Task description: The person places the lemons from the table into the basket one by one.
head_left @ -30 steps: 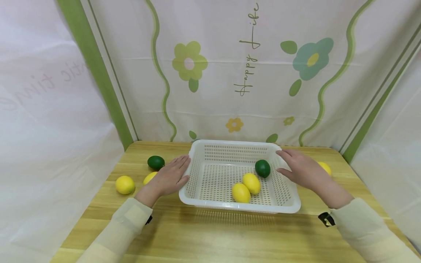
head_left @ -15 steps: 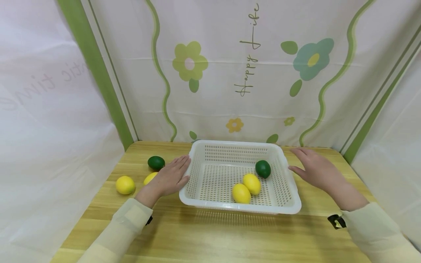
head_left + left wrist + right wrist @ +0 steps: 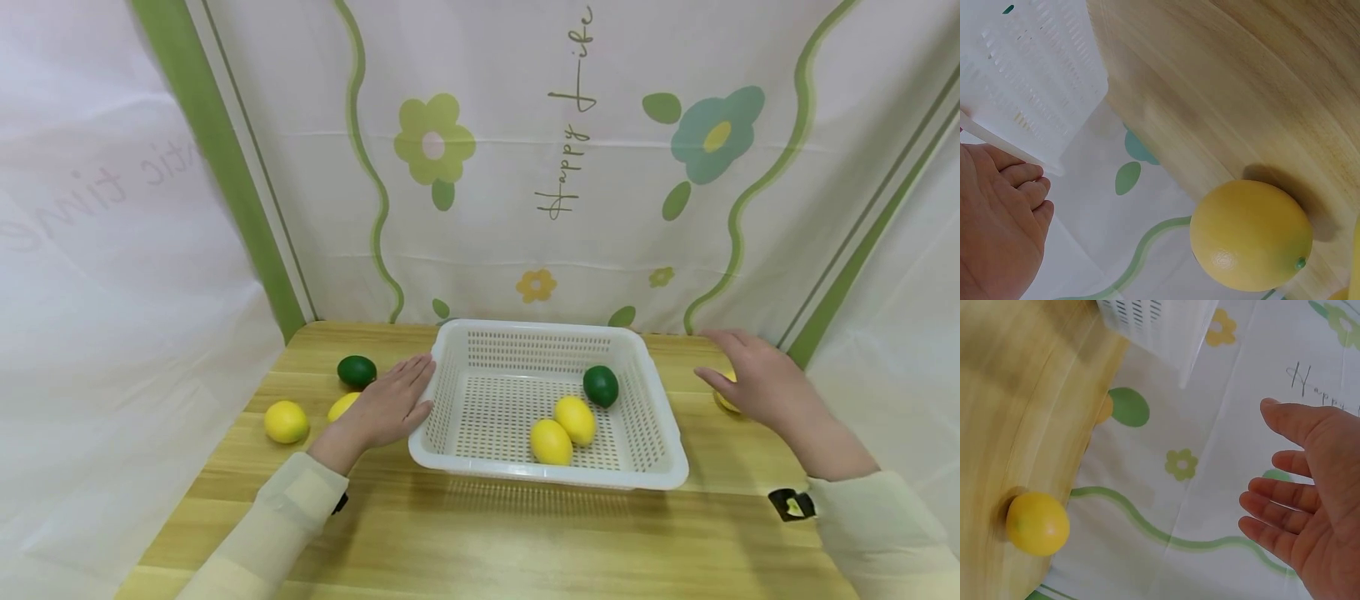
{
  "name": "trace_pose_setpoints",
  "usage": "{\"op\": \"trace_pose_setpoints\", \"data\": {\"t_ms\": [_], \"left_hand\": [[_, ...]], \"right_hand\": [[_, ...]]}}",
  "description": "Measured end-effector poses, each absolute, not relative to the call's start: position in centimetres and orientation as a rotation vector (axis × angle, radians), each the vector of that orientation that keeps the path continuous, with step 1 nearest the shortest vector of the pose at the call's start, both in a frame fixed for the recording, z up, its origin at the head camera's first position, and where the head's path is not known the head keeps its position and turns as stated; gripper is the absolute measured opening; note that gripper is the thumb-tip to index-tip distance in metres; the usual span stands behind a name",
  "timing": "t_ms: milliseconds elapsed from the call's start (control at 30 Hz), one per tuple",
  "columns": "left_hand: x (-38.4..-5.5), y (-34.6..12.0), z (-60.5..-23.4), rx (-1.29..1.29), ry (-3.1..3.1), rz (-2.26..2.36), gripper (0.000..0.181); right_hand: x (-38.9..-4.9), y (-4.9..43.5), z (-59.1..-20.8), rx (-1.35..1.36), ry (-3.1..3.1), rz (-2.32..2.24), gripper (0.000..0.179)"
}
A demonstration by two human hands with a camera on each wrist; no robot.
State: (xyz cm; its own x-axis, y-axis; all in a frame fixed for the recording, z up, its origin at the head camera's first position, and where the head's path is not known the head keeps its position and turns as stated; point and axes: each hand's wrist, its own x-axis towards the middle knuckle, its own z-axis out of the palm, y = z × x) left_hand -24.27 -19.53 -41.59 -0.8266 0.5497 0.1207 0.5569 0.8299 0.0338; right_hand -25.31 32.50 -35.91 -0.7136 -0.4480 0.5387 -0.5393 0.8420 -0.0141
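My left hand (image 3: 386, 406) rests its fingers on the left rim of a white perforated plastic basket (image 3: 547, 472); the left wrist view shows its fingertips at that rim. Inside the basket are two yellow lemons, one (image 3: 551, 442) in front of the other (image 3: 575, 421), and a dark green lime-like fruit (image 3: 601, 387). My right hand (image 3: 765, 392) hovers off the basket's right side, fingers spread and relaxed around nothing. A lemon (image 3: 1037, 523) on the table lies behind and below it, partly covered by the hand in the head view.
Left of the basket, a lemon (image 3: 286, 422), a dark green fruit (image 3: 356, 372) and another lemon (image 3: 342, 406), partly behind my left hand, lie on the wooden table (image 3: 480, 550). A printed curtain (image 3: 487, 225) hangs right behind the table, with more cloth at both sides.
My right hand has moved away from the basket's right rim, out to the right over the lemon there. My left hand, the basket and the fruit stay in place.
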Motion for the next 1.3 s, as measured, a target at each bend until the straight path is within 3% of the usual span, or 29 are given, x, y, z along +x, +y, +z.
{"op": "trace_pose_setpoints", "data": {"t_ms": [467,1300], "left_hand": [[-24.3,-19.6,-41.6,-0.883,-2.901,-0.114,0.064],[-24.2,-19.5,-41.4,-0.883,-2.912,-0.097,0.064]], "right_hand": [[-26.8,35.7,-37.7,0.462,-2.788,0.302,0.057],[-30.1,38.6,-39.9,0.239,-3.058,0.396,0.074]]}}
